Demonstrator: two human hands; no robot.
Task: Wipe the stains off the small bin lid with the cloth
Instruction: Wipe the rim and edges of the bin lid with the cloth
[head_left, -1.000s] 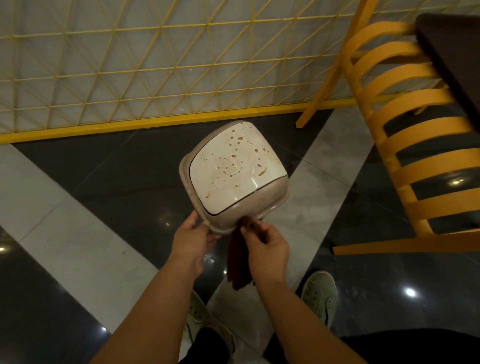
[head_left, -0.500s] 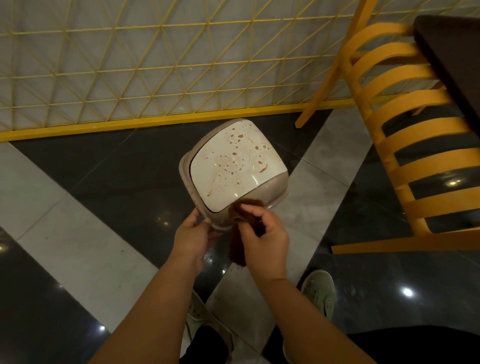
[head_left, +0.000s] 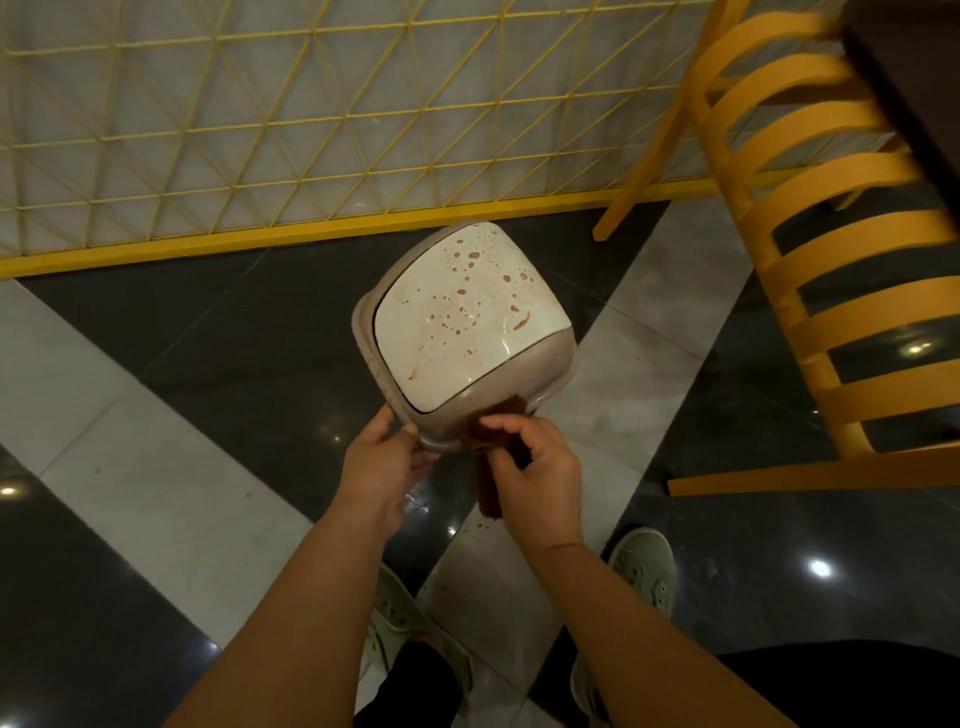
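The small bin lid (head_left: 467, 332) is a rounded white panel in a beige frame, held above the floor and tilted toward me. Brown stains speckle its white face, thickest toward the far edge. My left hand (head_left: 382, 462) grips the lid's near left corner. My right hand (head_left: 537, 473) pinches a dark brown cloth (head_left: 491, 441) against the near beige rim; the rest of the cloth hangs down below my fingers.
A yellow slatted chair (head_left: 831, 291) stands close on the right, with a dark tabletop (head_left: 914, 88) above it. A yellow wire-grid partition (head_left: 311, 119) runs along the back. Glossy grey and black floor tiles (head_left: 156, 493) lie below, and my shoes (head_left: 647, 566) are underneath.
My right hand has brought the cloth from under the lid's near edge up onto the beige rim. The lid has tilted slightly. The left hand's grip is unchanged.
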